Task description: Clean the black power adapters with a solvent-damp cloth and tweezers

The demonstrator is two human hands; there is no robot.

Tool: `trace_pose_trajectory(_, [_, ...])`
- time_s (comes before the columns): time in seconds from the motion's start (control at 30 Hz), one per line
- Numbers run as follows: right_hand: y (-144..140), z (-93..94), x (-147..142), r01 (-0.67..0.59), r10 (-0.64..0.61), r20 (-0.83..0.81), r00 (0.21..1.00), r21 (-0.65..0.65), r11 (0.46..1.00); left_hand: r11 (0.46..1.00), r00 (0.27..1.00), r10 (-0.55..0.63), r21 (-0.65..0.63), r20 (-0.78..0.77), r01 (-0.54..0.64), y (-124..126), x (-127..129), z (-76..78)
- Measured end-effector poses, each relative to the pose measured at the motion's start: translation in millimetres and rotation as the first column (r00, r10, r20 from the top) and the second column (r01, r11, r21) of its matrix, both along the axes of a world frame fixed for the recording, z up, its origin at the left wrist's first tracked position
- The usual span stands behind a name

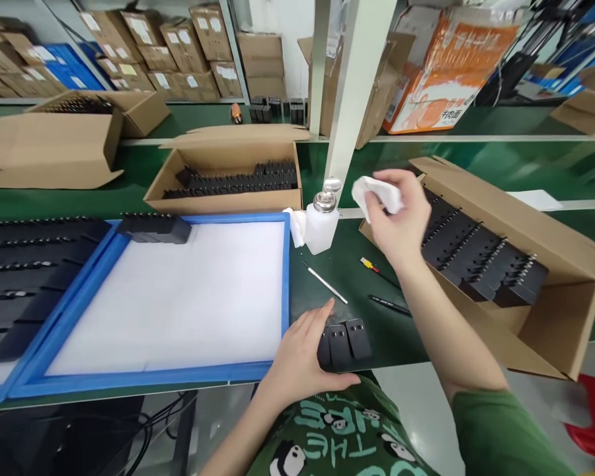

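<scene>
My left hand (297, 357) lies cupped against a few black adapters (344, 342) at the table's near edge, covering their left ends. My right hand (399, 221) pinches a white cloth (377, 193) just beside the white bottle (321, 225), above the open box (550, 228). The cloth is partly buried in my fingers.

The left hand (300, 357) lies low at the near edge of the desk, palm down, fingers curled and thumb spread. The right hand (399, 221) is raised farther back, forearm stretched forward from a green sleeve, its fingers pinched closed.
</scene>
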State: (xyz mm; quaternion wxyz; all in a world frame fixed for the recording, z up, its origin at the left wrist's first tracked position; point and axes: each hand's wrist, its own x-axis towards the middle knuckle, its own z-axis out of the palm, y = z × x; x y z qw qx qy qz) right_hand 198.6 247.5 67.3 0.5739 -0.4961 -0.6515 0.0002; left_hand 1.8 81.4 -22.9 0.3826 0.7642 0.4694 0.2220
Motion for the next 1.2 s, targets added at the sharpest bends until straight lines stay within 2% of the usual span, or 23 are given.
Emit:
trace_pose_trajectory(0.03, [9, 1.7, -8, -0.049, 0.044, 0.143, 0.989, 0.031, 0.998, 1.000, 1.000, 0.008, -0.006, 0.011, -0.008, -1, 0, 0.5])
trace_pose_trajectory(0.1, [19, -1.1, -18, -0.188, 0.179, 0.375, 0.910, -0.011, 0.982, 1.000, 1.000, 0.018, -0.015, 0.023, -0.017, -3, -1, 0.3])
trace_pose_trajectory(0.17, [23, -7.9, -22, -0.272, 0.274, 0.489, 0.828, -0.077, 0.959, 1.000, 0.999, 0.020, -0.015, 0.031, -0.019, -4, -1, -1.1])
trace_pose_trajectory(0.2, [23, -10.9, -22, -0.283, 0.289, 0.504, 0.814, -0.090, 0.955, 1.000, 0.999, 0.020, -0.011, 0.034, -0.019, -3, -1, -1.9])
trace_pose_trajectory(0.3, [23, -12.9, -18, -0.262, 0.262, 0.495, 0.828, -0.072, 0.962, 1.000, 0.999, 0.007, 0.004, 0.041, -0.007, -2, 0, -3.5])
trace_pose_trajectory(0.47, [22, -4.2, -17, -0.172, 0.164, 0.402, 0.901, -0.015, 0.985, 1.000, 0.999, -0.006, 0.008, 0.049, 0.005, 0, 0, -4.9])
trace_pose_trajectory(0.53, [23, -3.9, -20, -0.164, 0.160, 0.384, 0.909, -0.021, 0.986, 1.000, 0.999, -0.007, 0.018, 0.051, 0.006, -1, 0, -6.5])
trace_pose_trajectory(0.73, [26, -5.6, -23, -0.231, 0.263, 0.451, 0.853, -0.125, 0.965, 0.999, 0.999, -0.017, 0.045, 0.050, 0.015, -1, 0, -8.7])
trace_pose_trajectory(0.9, [24, -1.5, -21, -0.228, 0.262, 0.465, 0.846, -0.129, 0.965, 0.998, 0.999, -0.011, 0.059, 0.047, 0.008, 0, 0, -5.6])
trace_pose_trajectory(1.2, [22, -4.7, -23, -0.251, 0.266, 0.489, 0.831, -0.098, 0.963, 0.996, 1.000, -0.005, 0.091, 0.024, 0.003, 2, 1, -4.1])
